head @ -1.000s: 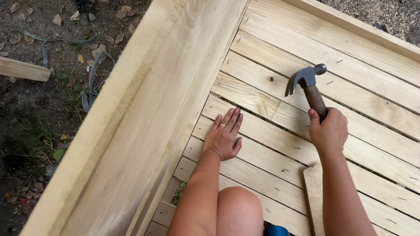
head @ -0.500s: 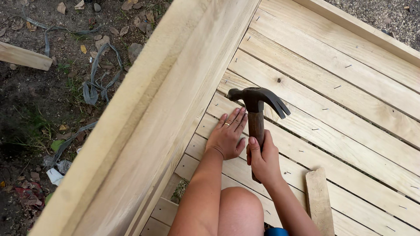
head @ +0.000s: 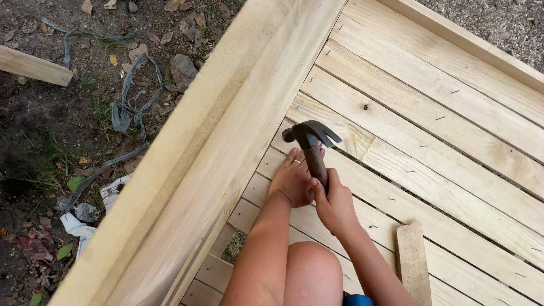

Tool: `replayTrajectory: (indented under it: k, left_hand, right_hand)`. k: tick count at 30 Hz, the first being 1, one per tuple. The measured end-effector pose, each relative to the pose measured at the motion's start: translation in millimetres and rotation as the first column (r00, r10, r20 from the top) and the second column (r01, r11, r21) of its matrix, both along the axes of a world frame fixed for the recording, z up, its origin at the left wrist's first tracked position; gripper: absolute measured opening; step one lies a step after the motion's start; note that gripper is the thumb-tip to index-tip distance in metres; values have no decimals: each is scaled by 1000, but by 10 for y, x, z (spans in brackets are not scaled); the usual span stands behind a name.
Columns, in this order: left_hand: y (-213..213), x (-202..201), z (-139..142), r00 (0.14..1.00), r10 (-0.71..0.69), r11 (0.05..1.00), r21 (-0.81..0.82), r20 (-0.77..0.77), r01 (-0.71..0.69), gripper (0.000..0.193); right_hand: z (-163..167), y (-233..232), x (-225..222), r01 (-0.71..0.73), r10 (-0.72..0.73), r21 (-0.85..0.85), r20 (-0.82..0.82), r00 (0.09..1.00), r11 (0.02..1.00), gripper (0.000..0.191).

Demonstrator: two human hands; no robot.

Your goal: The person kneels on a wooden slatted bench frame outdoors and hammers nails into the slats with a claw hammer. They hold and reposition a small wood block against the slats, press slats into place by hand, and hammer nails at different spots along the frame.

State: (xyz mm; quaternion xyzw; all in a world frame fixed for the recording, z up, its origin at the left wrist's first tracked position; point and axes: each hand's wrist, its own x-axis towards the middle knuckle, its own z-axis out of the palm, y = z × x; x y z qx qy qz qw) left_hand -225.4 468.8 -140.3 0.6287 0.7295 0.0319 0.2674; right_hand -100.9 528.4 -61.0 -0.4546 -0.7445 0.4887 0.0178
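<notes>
Dark steel, the claw hammer (head: 310,136) now hangs head-down just above the left hand (head: 293,181), having swung in from out to the right, where it was raised a second ago. The right hand (head: 335,205) is closed tight round its brown handle. The left hand lies flat, fingers spread, on a pale deck board (head: 362,141) beside the tall side plank (head: 226,147); whether it pinches a nail cannot be told. The blow looks about to land. A loose wood offcut (head: 412,262) lies near the knee, debris on the soil (head: 68,141) beyond.

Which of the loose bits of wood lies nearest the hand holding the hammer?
The short offcut lying on the deck boards, just beside the right hand; the other piece lies away on the dirt.
</notes>
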Motion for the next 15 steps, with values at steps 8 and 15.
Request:
replayTrajectory:
  k: [8, 15]
  left_hand:
    - [5, -1, 3, 998, 66, 966, 253, -12, -61, 80]
    - [-7, 3, 46, 999, 33, 998, 57, 5, -33, 70]
  right_hand:
    - [101, 45, 83, 151, -120, 127, -224, 967, 980, 28]
    - [-52, 92, 21, 33, -40, 131, 45, 998, 991, 24]
